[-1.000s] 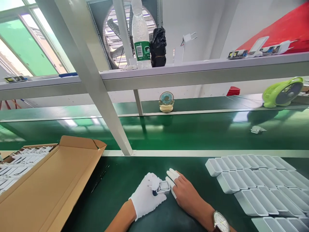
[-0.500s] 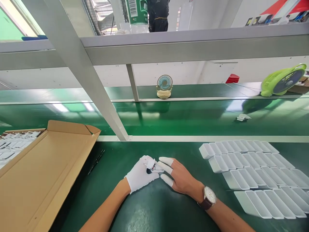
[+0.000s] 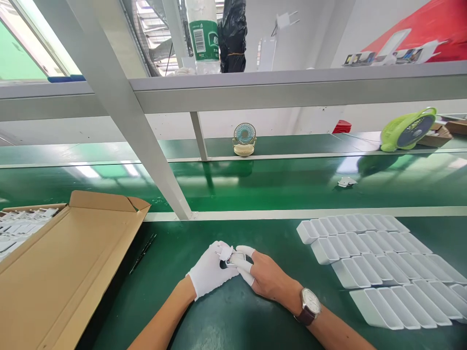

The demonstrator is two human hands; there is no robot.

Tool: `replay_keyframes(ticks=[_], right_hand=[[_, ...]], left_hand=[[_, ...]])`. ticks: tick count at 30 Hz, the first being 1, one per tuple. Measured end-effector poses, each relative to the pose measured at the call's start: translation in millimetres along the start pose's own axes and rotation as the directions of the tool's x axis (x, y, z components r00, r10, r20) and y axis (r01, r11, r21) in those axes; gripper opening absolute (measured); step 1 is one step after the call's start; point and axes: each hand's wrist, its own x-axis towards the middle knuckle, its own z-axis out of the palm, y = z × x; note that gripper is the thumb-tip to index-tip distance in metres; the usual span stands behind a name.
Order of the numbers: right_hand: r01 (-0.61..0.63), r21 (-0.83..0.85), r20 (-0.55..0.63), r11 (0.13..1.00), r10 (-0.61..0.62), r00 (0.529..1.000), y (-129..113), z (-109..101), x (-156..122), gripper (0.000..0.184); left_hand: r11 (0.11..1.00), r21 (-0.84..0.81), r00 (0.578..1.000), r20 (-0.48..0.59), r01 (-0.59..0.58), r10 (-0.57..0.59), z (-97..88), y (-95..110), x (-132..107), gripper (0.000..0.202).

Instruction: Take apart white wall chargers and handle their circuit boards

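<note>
My left hand (image 3: 211, 270), in a white glove, is closed around a small white plastic housing (image 3: 226, 253) above the green bench. The housing has an open side, and its inner parts are too small to make out. My right hand (image 3: 260, 274) wears white finger cots, and its fingertips press together against the housing's right side. Part of the housing is hidden by the fingers. To the right stand several rows of white open-topped plastic shells (image 3: 365, 272). Left of my hands lies a thin black tool (image 3: 143, 253).
A cardboard box (image 3: 73, 272) holding white parts (image 3: 25, 228) stands at left. Beyond a metal frame (image 3: 156, 165) runs a green belt (image 3: 255, 187) carrying one white piece (image 3: 346, 182). A small fan (image 3: 244, 139) and a green fan (image 3: 406, 130) stand behind. A bottle (image 3: 203, 41) is on the shelf above.
My right fingers have closed in onto the housing, which they now press from the right. The camera has tilted up slightly, so more of the upper shelf shows.
</note>
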Motion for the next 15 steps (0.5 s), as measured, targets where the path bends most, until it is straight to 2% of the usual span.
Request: replay_keyframes(ticks=[2,4,7,9,12,15], right_hand=[[-0.013,0.019,-0.006,1.000,0.013,1.000,-1,-1,1,0.049],[-0.004,0.076,-0.032,0.997,0.007,0.999,0,-2,1,0.052],[-0.057,0.138,-0.174,0.989,0.081,0.981,7,3,-1,0.055],[-0.141,0.055,-0.261,0.988,0.151,0.954,13,10,-4,0.050],[-0.195,-0.100,-0.271,0.976,0.162,0.949,21,20,-8,0.043],[-0.150,-0.144,-0.224,0.978,0.116,0.968,23,25,-9,0.038]], left_hand=[[1.000,-0.029,1.000,0.012,-0.013,0.013,-1.3,-1,0,0.014],[0.996,-0.089,1.000,0.018,-0.004,0.006,-3.4,-1,-1,0.029],[0.976,-0.200,0.996,0.035,0.091,-0.086,-8.0,-1,-3,0.055],[0.956,-0.251,0.988,0.055,0.153,-0.143,-11.3,2,-3,0.061],[0.953,-0.251,0.986,0.053,0.168,-0.160,-15.0,7,-4,0.055],[0.964,-0.200,0.985,0.055,0.173,-0.165,-16.3,11,-4,0.040]])
